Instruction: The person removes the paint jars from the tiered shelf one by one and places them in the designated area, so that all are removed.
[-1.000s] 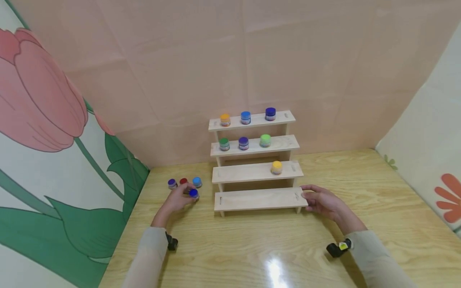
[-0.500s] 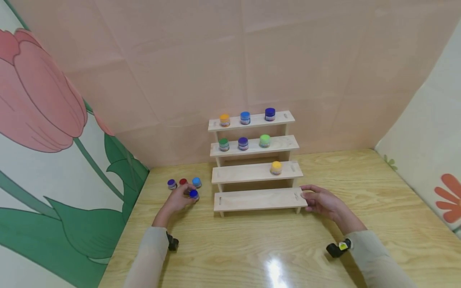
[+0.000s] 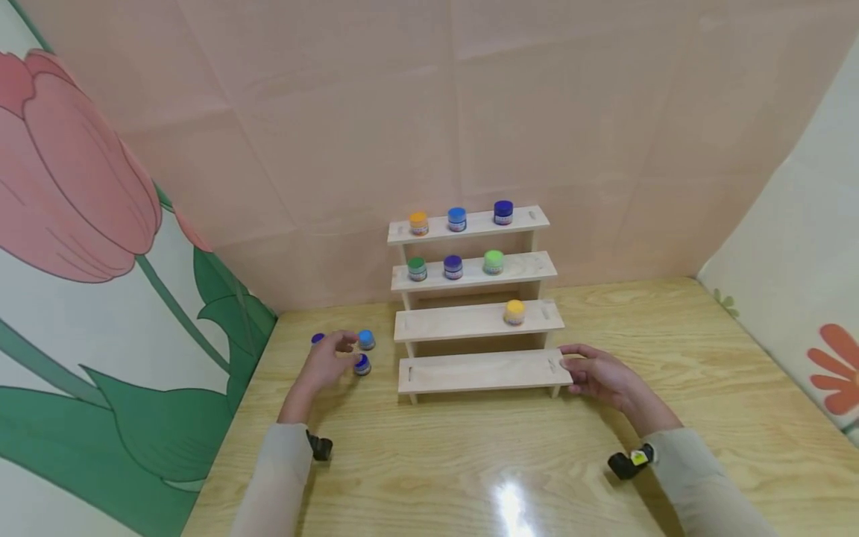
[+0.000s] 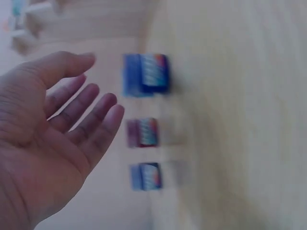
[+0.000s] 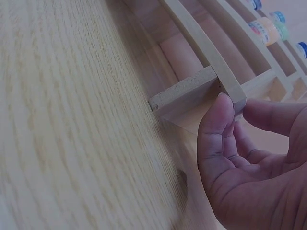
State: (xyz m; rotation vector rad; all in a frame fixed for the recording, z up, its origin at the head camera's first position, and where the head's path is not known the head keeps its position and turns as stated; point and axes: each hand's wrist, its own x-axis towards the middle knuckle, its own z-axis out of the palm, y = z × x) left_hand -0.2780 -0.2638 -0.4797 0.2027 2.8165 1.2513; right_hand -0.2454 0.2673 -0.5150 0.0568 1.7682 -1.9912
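My left hand (image 3: 326, 362) hovers over the small jars at the left, holding nothing; in the left wrist view its fingers (image 4: 98, 120) are relaxed. A dark blue jar (image 3: 362, 365) stands just right of it, a light blue jar (image 3: 366, 340) behind, and a purple-lidded jar (image 3: 318, 338) is partly covered. The red jar (image 4: 142, 132) shows only in the left wrist view. My right hand (image 3: 600, 379) pinches the right end of the lowest board of the wooden shelf (image 3: 479, 372), thumb on one side and fingers on the other (image 5: 218, 120).
Orange, blue and dark blue jars (image 3: 503, 212) stand on the top board. Green, purple and light green jars (image 3: 493, 262) are on the second board. A yellow jar (image 3: 514, 312) sits right on the third. A pink cloth wall (image 3: 335, 149) rises behind the table (image 3: 429, 462).
My left hand has let go of the dark blue jar and lifted slightly up and left, now covering the red jar. The right hand stays on the board.
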